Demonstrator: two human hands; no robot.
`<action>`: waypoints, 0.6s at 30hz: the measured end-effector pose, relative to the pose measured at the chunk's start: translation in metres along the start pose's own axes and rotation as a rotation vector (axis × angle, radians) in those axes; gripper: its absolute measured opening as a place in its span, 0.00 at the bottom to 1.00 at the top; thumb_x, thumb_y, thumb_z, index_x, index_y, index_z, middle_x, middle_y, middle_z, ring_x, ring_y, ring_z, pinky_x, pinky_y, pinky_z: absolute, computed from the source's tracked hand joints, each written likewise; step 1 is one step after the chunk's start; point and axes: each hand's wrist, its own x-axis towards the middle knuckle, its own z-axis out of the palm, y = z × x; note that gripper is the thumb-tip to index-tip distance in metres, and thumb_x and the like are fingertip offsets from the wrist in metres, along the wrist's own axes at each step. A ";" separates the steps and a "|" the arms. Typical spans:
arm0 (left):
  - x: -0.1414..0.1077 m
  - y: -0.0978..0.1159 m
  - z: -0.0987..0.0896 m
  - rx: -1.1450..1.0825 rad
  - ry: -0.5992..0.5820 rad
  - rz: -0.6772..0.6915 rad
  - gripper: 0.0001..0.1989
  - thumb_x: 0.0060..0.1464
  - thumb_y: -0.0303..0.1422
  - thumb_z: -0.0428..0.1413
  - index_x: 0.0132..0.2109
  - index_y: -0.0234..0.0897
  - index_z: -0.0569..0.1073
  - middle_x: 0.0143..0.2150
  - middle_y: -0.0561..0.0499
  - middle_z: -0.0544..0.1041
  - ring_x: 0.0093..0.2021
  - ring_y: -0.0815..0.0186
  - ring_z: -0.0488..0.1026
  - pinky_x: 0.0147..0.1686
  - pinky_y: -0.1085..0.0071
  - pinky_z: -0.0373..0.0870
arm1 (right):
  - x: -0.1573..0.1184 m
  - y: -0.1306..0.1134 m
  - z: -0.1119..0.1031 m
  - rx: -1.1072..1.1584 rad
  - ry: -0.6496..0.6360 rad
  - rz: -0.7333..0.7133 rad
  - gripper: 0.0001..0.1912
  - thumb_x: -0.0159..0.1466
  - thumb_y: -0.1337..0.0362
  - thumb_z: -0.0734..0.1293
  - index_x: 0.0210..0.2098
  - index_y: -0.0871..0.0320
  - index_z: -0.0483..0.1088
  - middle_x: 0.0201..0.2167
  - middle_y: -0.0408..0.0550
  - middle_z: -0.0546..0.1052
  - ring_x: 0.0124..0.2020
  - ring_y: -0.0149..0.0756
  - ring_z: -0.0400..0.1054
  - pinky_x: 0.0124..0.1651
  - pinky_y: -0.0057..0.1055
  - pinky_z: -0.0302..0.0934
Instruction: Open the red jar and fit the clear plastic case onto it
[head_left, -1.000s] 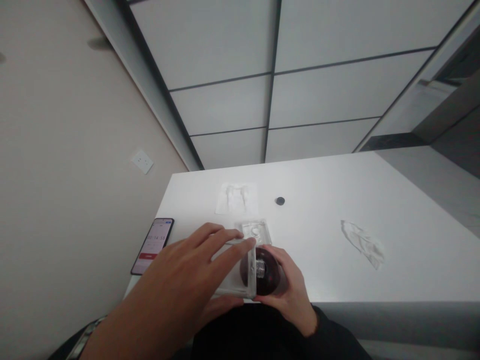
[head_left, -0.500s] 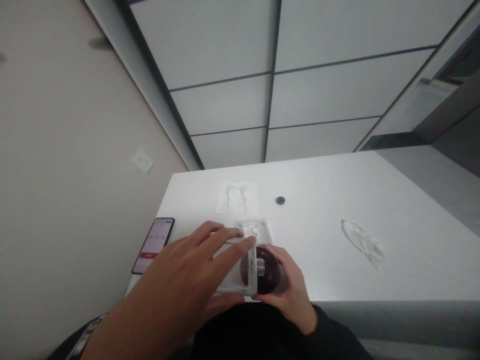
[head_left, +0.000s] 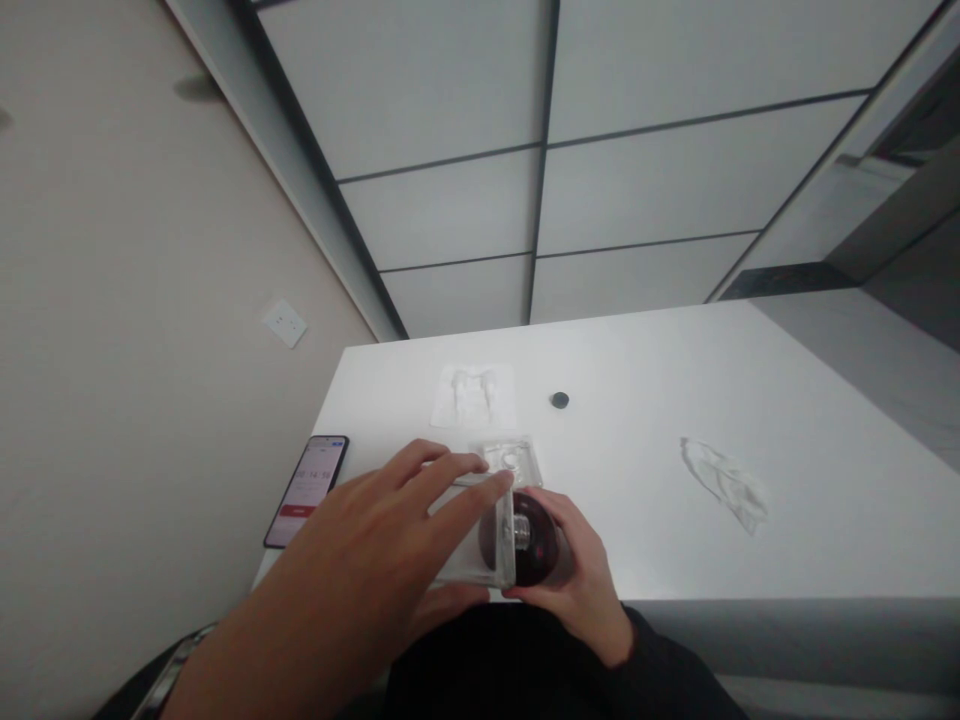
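At the table's front edge my left hand (head_left: 405, 520) is closed around a clear, box-shaped container (head_left: 472, 560), fingers over its top and thumb below. My right hand (head_left: 589, 570) wraps the far side of a dark red, rounded object (head_left: 541, 545) with a ribbed, shiny neck (head_left: 521, 531); it looks like a bottle, though its lower body is hidden. The container's right end overlaps the dark red object, which shows partly through the clear wall. Just beyond my fingers lies a clear square piece (head_left: 529, 462) with a ring shape in it.
On the white table (head_left: 630, 430) are a small dark disc (head_left: 560, 400), a translucent white sheet with moulded shapes (head_left: 472, 397) and a crumpled white wrapper or cloth (head_left: 726, 485). A phone (head_left: 306, 490) lies at the left edge. A panelled cabinet front (head_left: 450, 210) stands behind.
Almost nothing differs. Both hands keep their grip, and the container and dark red object stay together in nearly the same place.
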 end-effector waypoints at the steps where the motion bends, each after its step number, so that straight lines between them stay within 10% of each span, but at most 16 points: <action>1: 0.000 0.000 0.000 0.001 0.002 0.001 0.39 0.46 0.32 0.78 0.63 0.39 0.72 0.57 0.43 0.83 0.55 0.50 0.80 0.54 0.53 0.83 | 0.000 0.000 0.000 -0.001 -0.002 0.001 0.43 0.57 0.41 0.79 0.64 0.52 0.68 0.56 0.58 0.80 0.55 0.56 0.77 0.58 0.52 0.74; 18: 0.001 0.001 -0.001 0.028 -0.006 0.011 0.37 0.49 0.32 0.76 0.63 0.39 0.72 0.58 0.43 0.83 0.56 0.50 0.79 0.55 0.53 0.82 | -0.001 0.001 0.000 -0.011 -0.010 0.000 0.43 0.56 0.42 0.80 0.64 0.53 0.68 0.57 0.59 0.80 0.56 0.56 0.77 0.59 0.52 0.73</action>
